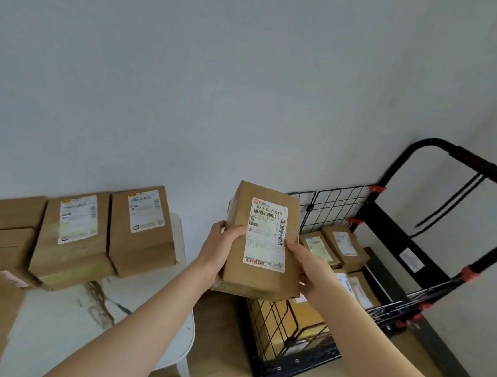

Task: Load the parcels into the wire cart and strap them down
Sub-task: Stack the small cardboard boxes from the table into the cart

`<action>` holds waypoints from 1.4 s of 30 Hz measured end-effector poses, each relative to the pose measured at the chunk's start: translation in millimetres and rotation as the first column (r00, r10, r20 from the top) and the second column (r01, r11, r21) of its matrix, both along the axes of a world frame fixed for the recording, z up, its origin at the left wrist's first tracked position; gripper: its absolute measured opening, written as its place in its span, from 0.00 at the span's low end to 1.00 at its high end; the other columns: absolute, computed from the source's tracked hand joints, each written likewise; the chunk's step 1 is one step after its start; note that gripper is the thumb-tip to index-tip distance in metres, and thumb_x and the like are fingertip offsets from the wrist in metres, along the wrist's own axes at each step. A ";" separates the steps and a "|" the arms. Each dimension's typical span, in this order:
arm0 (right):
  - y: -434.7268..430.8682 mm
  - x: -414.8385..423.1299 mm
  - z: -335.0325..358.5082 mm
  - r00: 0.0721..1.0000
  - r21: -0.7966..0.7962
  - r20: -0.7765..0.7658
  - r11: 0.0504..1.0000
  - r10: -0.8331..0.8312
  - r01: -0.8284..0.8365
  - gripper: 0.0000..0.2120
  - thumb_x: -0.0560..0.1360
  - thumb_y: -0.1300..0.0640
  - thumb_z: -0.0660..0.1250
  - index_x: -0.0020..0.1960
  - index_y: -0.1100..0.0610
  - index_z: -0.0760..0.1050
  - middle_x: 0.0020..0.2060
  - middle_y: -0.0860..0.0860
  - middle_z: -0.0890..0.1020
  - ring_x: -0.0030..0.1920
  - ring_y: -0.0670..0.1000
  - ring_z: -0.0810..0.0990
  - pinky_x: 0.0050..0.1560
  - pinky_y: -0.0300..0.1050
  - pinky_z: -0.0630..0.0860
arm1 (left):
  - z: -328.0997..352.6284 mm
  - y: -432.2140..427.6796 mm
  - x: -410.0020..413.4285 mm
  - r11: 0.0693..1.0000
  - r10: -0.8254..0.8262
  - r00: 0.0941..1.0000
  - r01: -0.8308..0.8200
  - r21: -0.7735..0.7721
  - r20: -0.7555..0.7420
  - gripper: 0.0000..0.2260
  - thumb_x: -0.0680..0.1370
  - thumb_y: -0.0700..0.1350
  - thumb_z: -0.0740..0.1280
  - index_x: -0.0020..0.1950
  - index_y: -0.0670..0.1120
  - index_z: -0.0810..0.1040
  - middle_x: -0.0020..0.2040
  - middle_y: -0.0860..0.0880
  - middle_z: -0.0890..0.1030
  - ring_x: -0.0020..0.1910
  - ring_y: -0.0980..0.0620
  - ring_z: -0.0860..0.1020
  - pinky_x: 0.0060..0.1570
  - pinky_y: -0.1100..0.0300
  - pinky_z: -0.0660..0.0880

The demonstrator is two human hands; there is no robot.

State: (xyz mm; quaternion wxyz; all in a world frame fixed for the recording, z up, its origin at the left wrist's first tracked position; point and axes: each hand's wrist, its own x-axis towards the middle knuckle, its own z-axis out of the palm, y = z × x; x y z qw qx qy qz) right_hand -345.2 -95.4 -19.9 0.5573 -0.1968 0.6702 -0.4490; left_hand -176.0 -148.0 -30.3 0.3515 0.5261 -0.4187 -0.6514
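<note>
Together, left hand (221, 247) and right hand (309, 267) grip the parcel (259, 275), arms outstretched.

I am working bare-armed: my left hand (221, 250) and right hand (313, 272) are showing uncovered, and both forearms likewise as far up as visible.

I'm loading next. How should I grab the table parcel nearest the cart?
Probably by its near end, from the front: the parcel lies flat, label up, with that end facing you and bare, while another parcel sits close on its left.
</note>
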 end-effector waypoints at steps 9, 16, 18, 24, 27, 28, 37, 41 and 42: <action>21.7 -167.7 -9.2 0.996 0.016 -0.035 0.997 -0.080 0.081 0.09 0.75 0.51 0.68 0.52 0.53 0.71 0.48 0.51 0.80 0.56 0.55 0.77 0.62 0.56 0.73 | -5.9 13.4 -169.6 0.994 -0.107 0.994 0.108 -0.030 0.020 0.28 0.72 0.55 0.68 0.69 0.47 0.66 0.52 0.48 0.82 0.48 0.51 0.81 0.37 0.59 0.75; -5.5 -239.9 -28.5 0.996 0.070 -0.058 0.994 -0.075 0.079 0.15 0.75 0.47 0.66 0.59 0.52 0.72 0.50 0.55 0.81 0.54 0.59 0.78 0.61 0.59 0.73 | -11.6 -1.1 -240.4 0.988 -0.144 0.981 0.149 -0.030 0.132 0.33 0.72 0.50 0.71 0.74 0.50 0.60 0.59 0.49 0.77 0.52 0.52 0.77 0.46 0.56 0.75; -22.4 -253.9 -33.6 0.995 0.062 -0.034 0.994 -0.090 0.092 0.15 0.75 0.48 0.67 0.60 0.52 0.73 0.50 0.56 0.81 0.54 0.60 0.79 0.61 0.60 0.74 | -14.1 -17.9 -253.6 0.984 -0.167 0.974 0.175 -0.040 0.156 0.35 0.71 0.52 0.72 0.74 0.51 0.59 0.62 0.50 0.76 0.55 0.51 0.77 0.55 0.51 0.74; -67.5 -295.3 -39.3 0.990 0.098 -0.080 0.988 -0.112 0.120 0.12 0.77 0.49 0.65 0.58 0.51 0.74 0.49 0.54 0.82 0.53 0.59 0.79 0.60 0.60 0.74 | -28.4 -74.6 -302.3 0.971 -0.239 0.962 0.240 0.008 0.134 0.28 0.73 0.49 0.71 0.70 0.50 0.64 0.57 0.51 0.78 0.50 0.53 0.78 0.47 0.57 0.74; -87.4 -321.0 -50.1 0.982 0.144 -0.153 0.980 -0.112 0.134 0.14 0.77 0.52 0.64 0.61 0.53 0.74 0.49 0.54 0.82 0.54 0.58 0.79 0.60 0.58 0.74 | -52.1 -92.0 -332.8 0.959 -0.279 0.950 0.269 0.083 0.138 0.17 0.75 0.46 0.68 0.59 0.53 0.64 0.52 0.57 0.76 0.49 0.57 0.75 0.49 0.59 0.70; -94.9 -329.9 -56.8 0.976 0.148 -0.190 0.979 -0.110 0.140 0.15 0.77 0.53 0.63 0.62 0.54 0.73 0.50 0.54 0.82 0.54 0.57 0.79 0.58 0.56 0.75 | -63.3 -97.6 -343.7 0.954 -0.293 0.947 0.281 0.107 0.133 0.17 0.76 0.46 0.68 0.60 0.54 0.64 0.53 0.57 0.76 0.52 0.55 0.75 0.54 0.58 0.70; -143.7 -395.4 -130.0 0.961 0.338 -0.273 0.939 0.039 0.058 0.19 0.79 0.54 0.61 0.69 0.57 0.69 0.49 0.51 0.77 0.40 0.46 0.72 0.34 0.41 0.66 | -157.1 -124.8 -417.7 0.906 -0.267 0.960 0.218 0.364 0.088 0.25 0.78 0.47 0.64 0.73 0.49 0.60 0.67 0.50 0.73 0.63 0.50 0.72 0.63 0.55 0.69; -156.9 -439.0 -167.4 0.969 0.455 -0.230 0.890 0.090 0.025 0.20 0.79 0.54 0.61 0.69 0.57 0.68 0.50 0.52 0.77 0.42 0.49 0.73 0.42 0.44 0.68 | -189.2 -132.6 -459.8 0.879 -0.222 0.973 0.169 0.446 0.070 0.21 0.80 0.44 0.62 0.72 0.49 0.61 0.67 0.53 0.72 0.64 0.51 0.72 0.62 0.59 0.67; -159.3 -450.2 -175.3 0.968 0.488 -0.223 0.873 0.111 0.012 0.21 0.79 0.53 0.61 0.70 0.57 0.67 0.50 0.53 0.77 0.44 0.51 0.73 0.45 0.46 0.69 | -195.8 -132.2 -471.7 0.869 -0.209 0.976 0.154 0.470 0.066 0.20 0.80 0.44 0.62 0.70 0.48 0.62 0.65 0.54 0.72 0.62 0.52 0.72 0.59 0.60 0.67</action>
